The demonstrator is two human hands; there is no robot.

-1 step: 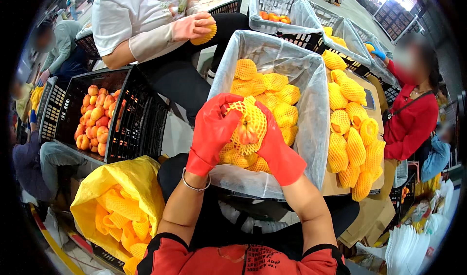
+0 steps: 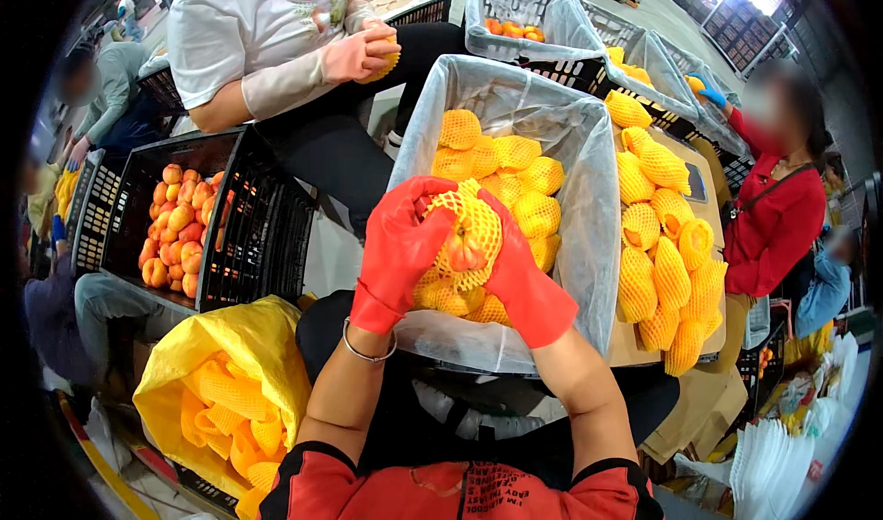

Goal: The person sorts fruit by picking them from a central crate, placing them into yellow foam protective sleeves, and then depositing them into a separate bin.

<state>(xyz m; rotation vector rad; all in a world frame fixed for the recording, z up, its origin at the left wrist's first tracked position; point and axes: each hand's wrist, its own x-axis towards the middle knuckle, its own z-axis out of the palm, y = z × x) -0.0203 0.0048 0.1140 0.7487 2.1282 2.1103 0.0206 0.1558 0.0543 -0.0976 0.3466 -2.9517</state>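
Observation:
In red rubber gloves, my left hand (image 2: pixel 405 249) and my right hand (image 2: pixel 521 276) are closed around one peach (image 2: pixel 466 250) in a yellow foam net (image 2: pixel 478 215). The net wraps its sides, and the reddish end of the fruit shows through the opening. Both hands are over the near part of a crate lined with translucent plastic (image 2: pixel 578 189). Inside it, several net-wrapped fruits (image 2: pixel 517 152) lie packed together below and beyond my hands. My fingertips are partly hidden behind the net and the fruit.
Left stands a black crate of bare peaches (image 2: pixel 175 230); nearer is a yellow sack of foam nets (image 2: pixel 230 400). More nets (image 2: pixel 676 272) lie on cardboard at right. Opposite, a co-worker's gloved hands (image 2: pixel 361 53) hold a netted fruit. Lined crates (image 2: pixel 524 19) stand behind.

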